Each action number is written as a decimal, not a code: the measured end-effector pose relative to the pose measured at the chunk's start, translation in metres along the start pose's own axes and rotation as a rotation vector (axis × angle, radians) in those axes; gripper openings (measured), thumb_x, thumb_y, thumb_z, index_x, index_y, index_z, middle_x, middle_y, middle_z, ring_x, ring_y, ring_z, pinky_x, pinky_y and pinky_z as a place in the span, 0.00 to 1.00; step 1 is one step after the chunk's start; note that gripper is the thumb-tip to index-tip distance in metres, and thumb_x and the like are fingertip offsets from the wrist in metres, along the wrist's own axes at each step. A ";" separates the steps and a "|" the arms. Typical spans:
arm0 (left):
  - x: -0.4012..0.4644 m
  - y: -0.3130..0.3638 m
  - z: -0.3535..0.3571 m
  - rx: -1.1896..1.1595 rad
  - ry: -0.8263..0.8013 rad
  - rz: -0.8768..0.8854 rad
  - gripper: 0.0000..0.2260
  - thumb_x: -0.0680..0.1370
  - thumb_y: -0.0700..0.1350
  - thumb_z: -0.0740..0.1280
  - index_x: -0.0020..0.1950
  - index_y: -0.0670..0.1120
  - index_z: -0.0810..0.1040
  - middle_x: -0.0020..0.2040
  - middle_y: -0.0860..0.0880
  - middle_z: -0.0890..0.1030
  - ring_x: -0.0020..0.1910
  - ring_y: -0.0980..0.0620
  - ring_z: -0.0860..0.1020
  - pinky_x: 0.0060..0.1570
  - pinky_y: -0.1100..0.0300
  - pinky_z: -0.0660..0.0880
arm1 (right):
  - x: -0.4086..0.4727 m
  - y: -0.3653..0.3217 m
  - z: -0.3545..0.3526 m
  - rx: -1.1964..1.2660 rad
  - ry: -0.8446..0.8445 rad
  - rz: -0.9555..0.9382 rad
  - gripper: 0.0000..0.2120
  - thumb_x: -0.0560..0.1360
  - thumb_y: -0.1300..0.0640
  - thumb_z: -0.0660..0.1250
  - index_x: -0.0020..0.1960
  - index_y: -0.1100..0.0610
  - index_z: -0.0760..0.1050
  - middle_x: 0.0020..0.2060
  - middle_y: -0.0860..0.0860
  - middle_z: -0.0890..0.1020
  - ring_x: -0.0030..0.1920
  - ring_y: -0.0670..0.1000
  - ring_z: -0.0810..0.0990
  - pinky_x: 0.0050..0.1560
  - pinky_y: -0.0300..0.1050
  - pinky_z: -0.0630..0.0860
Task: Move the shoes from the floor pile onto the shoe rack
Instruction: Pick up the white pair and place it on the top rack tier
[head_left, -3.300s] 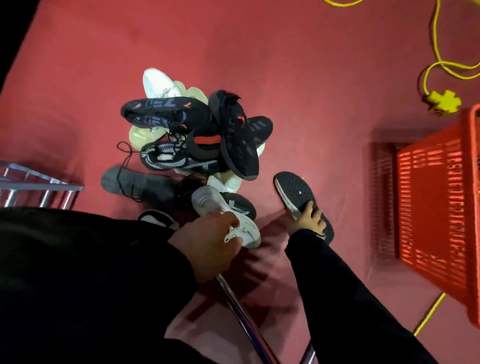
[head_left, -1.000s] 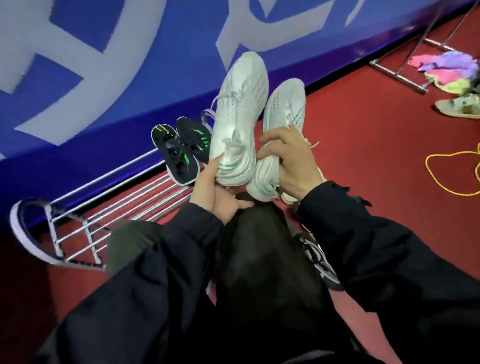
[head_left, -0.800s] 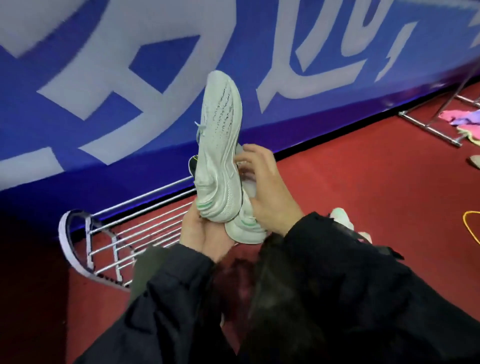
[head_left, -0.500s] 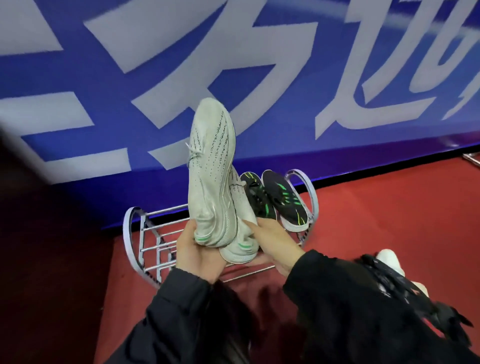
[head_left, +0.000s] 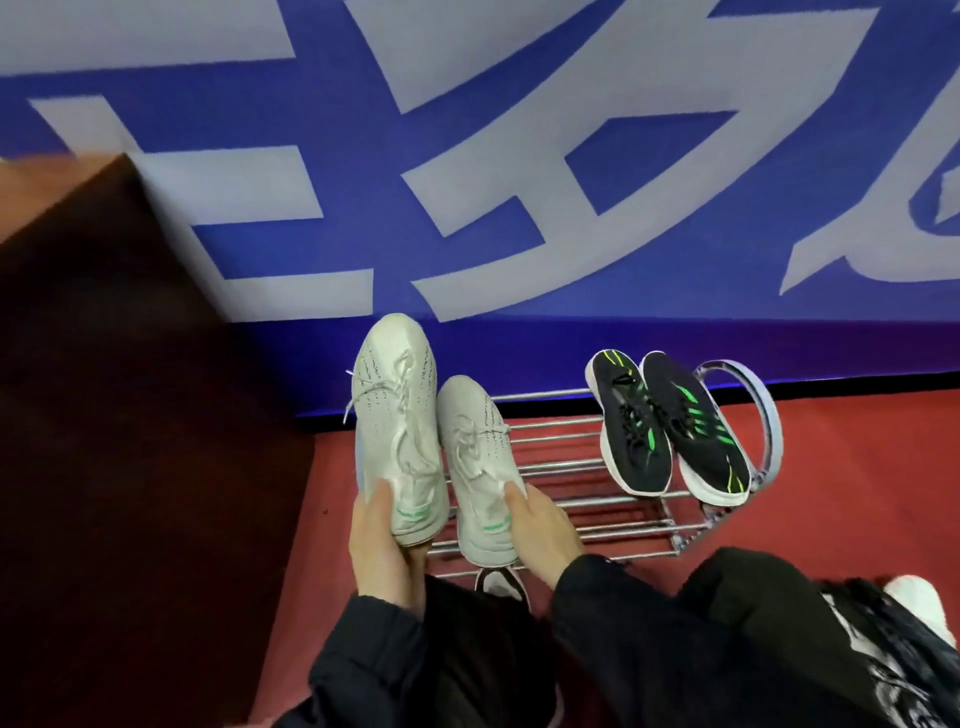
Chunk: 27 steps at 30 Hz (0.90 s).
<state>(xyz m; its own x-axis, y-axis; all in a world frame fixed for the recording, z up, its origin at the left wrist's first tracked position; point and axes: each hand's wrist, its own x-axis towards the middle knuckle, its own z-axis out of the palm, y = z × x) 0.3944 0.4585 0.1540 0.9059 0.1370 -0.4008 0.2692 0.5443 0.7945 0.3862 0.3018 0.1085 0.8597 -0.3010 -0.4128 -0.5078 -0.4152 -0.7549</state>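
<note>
The left hand (head_left: 387, 545) has its grip closed on the heel of one pale green shoe (head_left: 397, 436); the right hand (head_left: 540, 525) grips the heel of its mate (head_left: 480, 467) — both shoes toes-up, side by side over the left end of the metal shoe rack (head_left: 587, 493). A black pair with green stripes (head_left: 667, 428) sits at the rack's right end, against the blue banner (head_left: 467, 182).

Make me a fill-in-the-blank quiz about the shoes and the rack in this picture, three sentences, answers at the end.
1. The left hand and the right hand each hold one ____ shoe.
2. The black pair on the rack has ____ stripes.
3. The black pair sits at the rack's ____ end.

Answers: white; green; right
</note>
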 end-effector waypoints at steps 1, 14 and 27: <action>0.001 0.001 -0.001 -0.014 0.001 0.008 0.18 0.80 0.54 0.62 0.66 0.49 0.77 0.62 0.45 0.83 0.60 0.44 0.81 0.54 0.50 0.77 | 0.005 -0.001 0.006 -0.030 -0.010 0.007 0.25 0.82 0.39 0.48 0.65 0.51 0.76 0.62 0.55 0.81 0.63 0.59 0.78 0.63 0.54 0.72; 0.055 -0.024 -0.007 0.607 0.059 0.003 0.29 0.73 0.70 0.60 0.55 0.45 0.80 0.48 0.45 0.85 0.49 0.43 0.83 0.57 0.38 0.78 | 0.043 0.026 0.028 0.154 0.189 0.010 0.25 0.85 0.43 0.48 0.64 0.55 0.78 0.60 0.54 0.83 0.61 0.56 0.79 0.60 0.48 0.72; 0.092 -0.030 0.007 0.584 0.384 -0.256 0.26 0.79 0.56 0.62 0.71 0.40 0.69 0.66 0.39 0.74 0.65 0.37 0.73 0.65 0.50 0.68 | 0.055 0.055 -0.013 0.158 0.214 0.007 0.25 0.85 0.45 0.50 0.69 0.55 0.77 0.65 0.54 0.81 0.66 0.55 0.78 0.67 0.50 0.71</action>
<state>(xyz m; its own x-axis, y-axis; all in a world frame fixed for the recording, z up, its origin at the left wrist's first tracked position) 0.4721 0.4494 0.0968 0.6424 0.4030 -0.6519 0.6833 0.0840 0.7253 0.4049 0.2512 0.0514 0.8164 -0.4850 -0.3133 -0.4838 -0.2784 -0.8297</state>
